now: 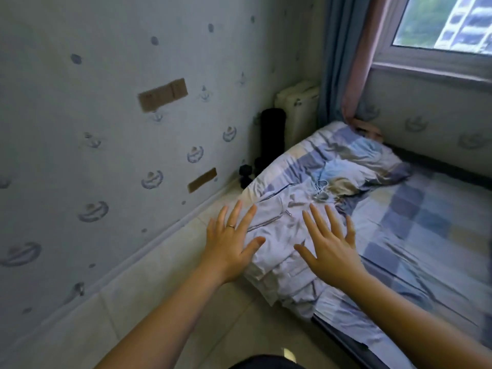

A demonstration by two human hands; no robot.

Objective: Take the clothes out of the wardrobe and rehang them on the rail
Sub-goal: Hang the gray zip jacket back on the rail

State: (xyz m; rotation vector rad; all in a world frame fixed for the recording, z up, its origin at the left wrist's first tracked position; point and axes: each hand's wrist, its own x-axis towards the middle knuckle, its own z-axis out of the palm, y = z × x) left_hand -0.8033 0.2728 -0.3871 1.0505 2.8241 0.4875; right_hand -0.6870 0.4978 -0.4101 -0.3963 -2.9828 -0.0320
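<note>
A pale grey zip-up garment with drawstrings lies crumpled on the near corner of the bed. My left hand, with a ring on one finger, is spread flat over the garment's left edge. My right hand hovers with fingers apart over the garment's right side. Neither hand grips anything. No wardrobe or rail is in view.
The bed carries a blue checked sheet and a folded checked quilt. A patterned wall runs along the left, with a strip of tiled floor between it and the bed. Black dumbbells, a dark roll and a radiator stand in the corner.
</note>
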